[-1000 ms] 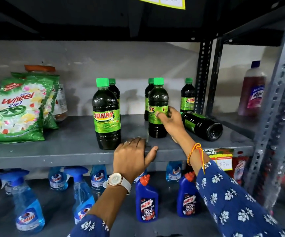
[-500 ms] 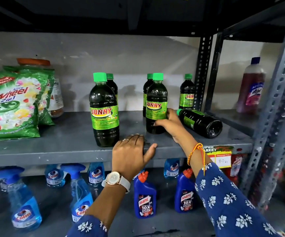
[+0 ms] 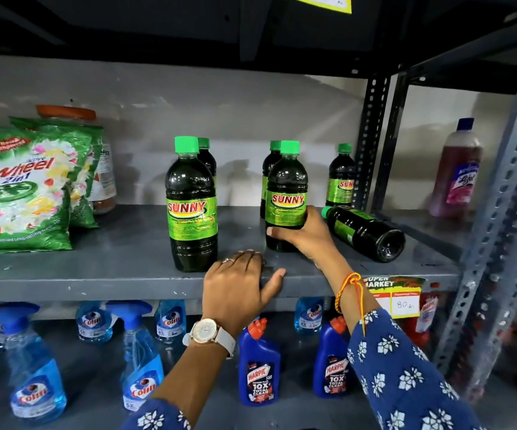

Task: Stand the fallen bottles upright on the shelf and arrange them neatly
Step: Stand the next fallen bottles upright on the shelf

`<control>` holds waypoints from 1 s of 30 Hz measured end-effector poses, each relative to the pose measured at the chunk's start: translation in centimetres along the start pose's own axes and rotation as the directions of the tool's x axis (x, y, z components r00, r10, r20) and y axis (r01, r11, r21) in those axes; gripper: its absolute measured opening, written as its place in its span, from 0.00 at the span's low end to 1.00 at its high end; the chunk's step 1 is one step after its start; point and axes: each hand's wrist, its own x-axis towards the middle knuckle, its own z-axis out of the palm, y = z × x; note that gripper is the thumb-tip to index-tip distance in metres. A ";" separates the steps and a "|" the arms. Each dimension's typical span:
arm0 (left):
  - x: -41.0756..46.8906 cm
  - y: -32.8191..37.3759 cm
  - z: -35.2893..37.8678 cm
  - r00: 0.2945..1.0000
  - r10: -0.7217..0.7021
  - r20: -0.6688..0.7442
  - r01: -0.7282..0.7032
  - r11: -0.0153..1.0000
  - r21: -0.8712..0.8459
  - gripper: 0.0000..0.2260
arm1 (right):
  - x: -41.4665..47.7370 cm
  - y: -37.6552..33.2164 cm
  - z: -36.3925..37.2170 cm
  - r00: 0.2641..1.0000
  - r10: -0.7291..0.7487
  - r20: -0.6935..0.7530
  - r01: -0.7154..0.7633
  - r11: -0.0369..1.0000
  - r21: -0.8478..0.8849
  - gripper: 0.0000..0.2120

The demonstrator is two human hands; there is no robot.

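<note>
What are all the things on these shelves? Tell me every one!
Sunny bottles: five upright, dark with green caps, middle shelf.
Fallen Sunny bottle: one, lying at the right.
Wheel detergent packets: two, green, left.
Orange-lidded jar: one, behind the packets.
Lizol bottle: one, reddish, next rack.
Colin sprays: five seen, blue, lower shelf.
Harpic bottles: two, blue.
Price tag: yellow, shelf edge.
Left hand: on the shelf edge.
Right hand: gripping a front bottle.
</note>
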 end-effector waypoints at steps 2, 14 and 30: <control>0.0 0.0 0.0 1.000 -0.003 0.007 0.003 1.000 0.008 0.23 | -0.2 0.0 -0.1 0.999 0.001 -0.053 -0.004 0.999 -0.051 0.31; -0.1 -0.1 0.2 1.000 0.007 -0.016 -0.007 1.000 -0.007 0.23 | -2.0 -1.3 -0.9 1.000 -0.025 0.010 0.026 0.992 -0.124 0.24; -0.1 0.1 -0.4 1.000 -0.006 -0.028 0.004 0.997 -0.080 0.22 | -6.3 -2.7 -2.2 0.999 -0.046 -0.011 0.044 0.990 -0.137 0.15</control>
